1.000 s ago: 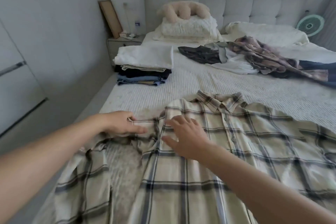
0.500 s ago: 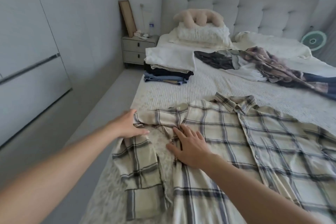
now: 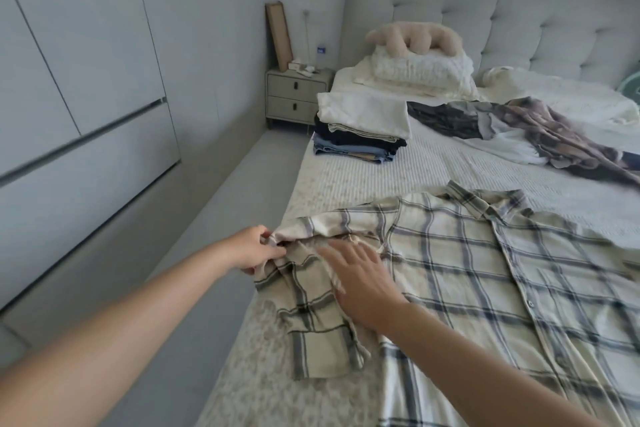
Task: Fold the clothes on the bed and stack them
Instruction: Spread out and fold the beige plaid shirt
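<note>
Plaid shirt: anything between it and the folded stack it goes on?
Nothing visible. The plaid shirt lies flat near the camera, the left hand pinching its sleeve and the right hand flat on it. Only bare bedspread separates it from the folded stack. The unfolded clothes lie off to the right.

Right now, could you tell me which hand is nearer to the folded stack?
Left. The left hand grips the shirt sleeve below the stack; the right hand lies flat nearer the camera.
</note>
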